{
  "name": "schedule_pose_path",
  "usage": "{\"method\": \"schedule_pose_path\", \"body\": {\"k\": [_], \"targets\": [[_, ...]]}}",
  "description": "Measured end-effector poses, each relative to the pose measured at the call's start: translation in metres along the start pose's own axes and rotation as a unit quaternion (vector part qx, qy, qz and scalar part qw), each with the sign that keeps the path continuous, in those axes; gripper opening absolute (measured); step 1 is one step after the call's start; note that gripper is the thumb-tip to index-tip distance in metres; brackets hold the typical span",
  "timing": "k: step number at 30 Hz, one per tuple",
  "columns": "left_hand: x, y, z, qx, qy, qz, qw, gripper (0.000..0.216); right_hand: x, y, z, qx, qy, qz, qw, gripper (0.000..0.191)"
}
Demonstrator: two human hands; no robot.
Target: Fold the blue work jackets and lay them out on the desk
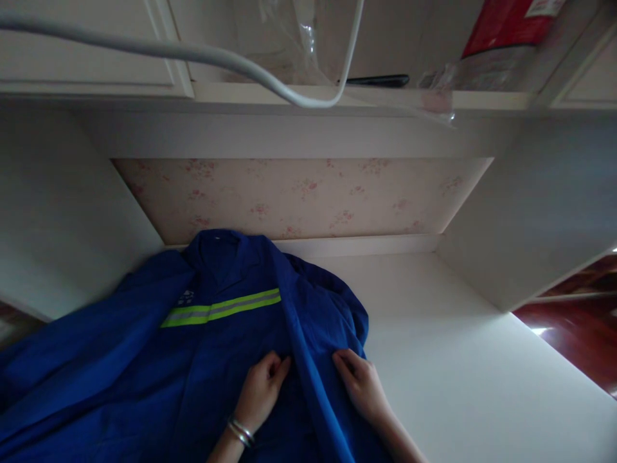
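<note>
A blue work jacket (144, 366) with a yellow-green reflective stripe (222, 307) lies spread on a white desk (463, 373), collar toward the wall. My left hand (260, 389), with silver bangles at the wrist, pinches the fabric just left of the jacket's front edge. My right hand (361, 386) rests on the cloth right of that edge, fingers curled onto the fabric. The front edge runs as a raised fold between the two hands.
Floral wallpaper (299, 196) backs the desk niche, with white side panels left and right. A white cable (193, 51) hangs across the top. A shelf above holds clear plastic, a dark pen-like object (378, 81) and a red package (506, 26). Dark red floor (578, 334) lies at right.
</note>
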State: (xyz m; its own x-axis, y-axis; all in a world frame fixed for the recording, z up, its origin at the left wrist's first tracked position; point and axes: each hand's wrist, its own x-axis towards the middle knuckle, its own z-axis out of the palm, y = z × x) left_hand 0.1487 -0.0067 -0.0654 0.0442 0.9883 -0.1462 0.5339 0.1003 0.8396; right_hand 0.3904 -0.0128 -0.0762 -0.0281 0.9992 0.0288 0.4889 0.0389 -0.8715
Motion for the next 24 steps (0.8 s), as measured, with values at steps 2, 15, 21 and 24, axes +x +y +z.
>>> {"method": "schedule_pose_path", "body": {"k": [2,15,21,24], "targets": [[0.0001,-0.0005,0.0006,0.002,0.001,-0.001,1.0,0.044,0.0001,0.0004,-0.0001,-0.001,-0.002,0.004,1.0,0.041],[0.001,0.0009,0.001,0.013,-0.008,0.006,1.0,0.041,0.0006,-0.002,-0.0021,-0.006,-0.004,0.004,1.0,0.042],[0.0,0.0013,0.0016,0.026,-0.008,0.01,1.0,0.038,0.0,-0.0051,-0.0027,-0.015,-0.002,0.004,1.0,0.042],[-0.0006,0.0021,0.002,0.03,-0.007,0.013,0.999,0.038,-0.0001,-0.0051,-0.0029,-0.018,0.002,0.005,1.0,0.042]]}}
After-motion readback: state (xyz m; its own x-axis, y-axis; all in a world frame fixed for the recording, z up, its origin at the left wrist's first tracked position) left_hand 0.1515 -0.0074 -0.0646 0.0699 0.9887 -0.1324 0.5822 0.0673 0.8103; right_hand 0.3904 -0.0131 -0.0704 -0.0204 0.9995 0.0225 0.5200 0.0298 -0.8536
